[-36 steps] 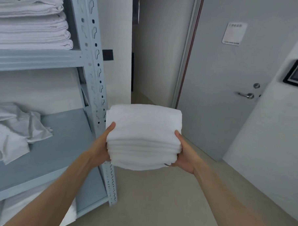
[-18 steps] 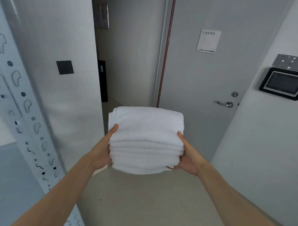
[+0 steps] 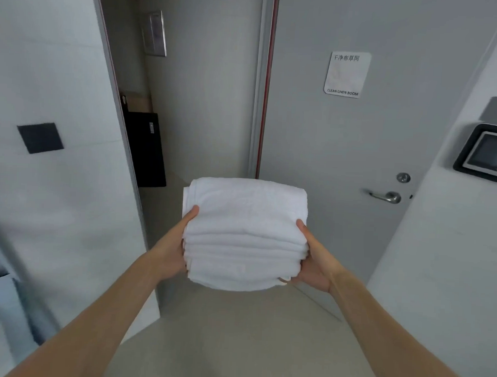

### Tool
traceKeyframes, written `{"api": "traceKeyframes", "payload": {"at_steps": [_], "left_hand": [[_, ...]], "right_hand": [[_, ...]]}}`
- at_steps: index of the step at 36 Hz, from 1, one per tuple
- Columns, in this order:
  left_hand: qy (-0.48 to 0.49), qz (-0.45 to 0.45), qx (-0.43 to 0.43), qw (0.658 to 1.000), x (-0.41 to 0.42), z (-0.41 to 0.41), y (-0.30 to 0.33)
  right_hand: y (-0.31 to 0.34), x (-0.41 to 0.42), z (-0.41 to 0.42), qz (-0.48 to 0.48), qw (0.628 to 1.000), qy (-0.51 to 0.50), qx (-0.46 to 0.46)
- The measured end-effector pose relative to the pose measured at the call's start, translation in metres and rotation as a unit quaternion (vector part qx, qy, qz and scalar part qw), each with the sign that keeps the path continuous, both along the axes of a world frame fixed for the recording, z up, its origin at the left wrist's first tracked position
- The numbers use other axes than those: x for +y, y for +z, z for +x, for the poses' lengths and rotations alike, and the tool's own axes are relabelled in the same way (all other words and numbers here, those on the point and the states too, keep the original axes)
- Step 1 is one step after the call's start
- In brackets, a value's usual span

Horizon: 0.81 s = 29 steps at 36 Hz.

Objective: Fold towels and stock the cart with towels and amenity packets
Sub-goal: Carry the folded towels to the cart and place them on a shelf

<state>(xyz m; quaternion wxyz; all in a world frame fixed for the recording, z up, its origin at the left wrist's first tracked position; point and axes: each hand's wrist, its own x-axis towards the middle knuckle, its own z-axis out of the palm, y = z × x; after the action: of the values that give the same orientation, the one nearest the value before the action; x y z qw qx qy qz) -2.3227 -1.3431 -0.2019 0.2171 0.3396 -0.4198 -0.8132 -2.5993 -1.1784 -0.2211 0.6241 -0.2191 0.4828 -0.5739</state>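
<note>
Towels: a thick stack of folded white fluffy towels (image 3: 245, 233) is up in the air, in front of the grey door (image 3: 343, 141).
Left hand (image 3: 172, 250): curled around the stack's left side.
Right hand (image 3: 313, 265): curled around its right side.
Change: the shelf has gone from view; the person has turned away.
Meaning: probably carrying towels to the cart, not seen yet.

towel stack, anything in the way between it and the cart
The cart is not in view, so the full path cannot be judged. Both the left hand and right hand hold the towel stack; the doorway ahead looks open.
</note>
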Motion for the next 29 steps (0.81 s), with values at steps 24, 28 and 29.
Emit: {"api": "traceKeyframes", "payload": {"at_steps": [24,28,29], "left_hand": [[0.084,-0.015,-0.026,0.996,-0.241,-0.226,-0.001],[0.092,-0.008,-0.035,0.995,-0.313,-0.25,-0.011],[0.093,-0.008,-0.038,0.995,-0.334,-0.256,-0.012]], "right_hand": [[0.0,-0.292,-0.255,0.014,0.995,0.092,0.019],[-0.006,-0.364,-0.281,0.012,0.996,0.089,0.024],[-0.006,-0.385,-0.287,0.01,0.996,0.086,0.027]]}}
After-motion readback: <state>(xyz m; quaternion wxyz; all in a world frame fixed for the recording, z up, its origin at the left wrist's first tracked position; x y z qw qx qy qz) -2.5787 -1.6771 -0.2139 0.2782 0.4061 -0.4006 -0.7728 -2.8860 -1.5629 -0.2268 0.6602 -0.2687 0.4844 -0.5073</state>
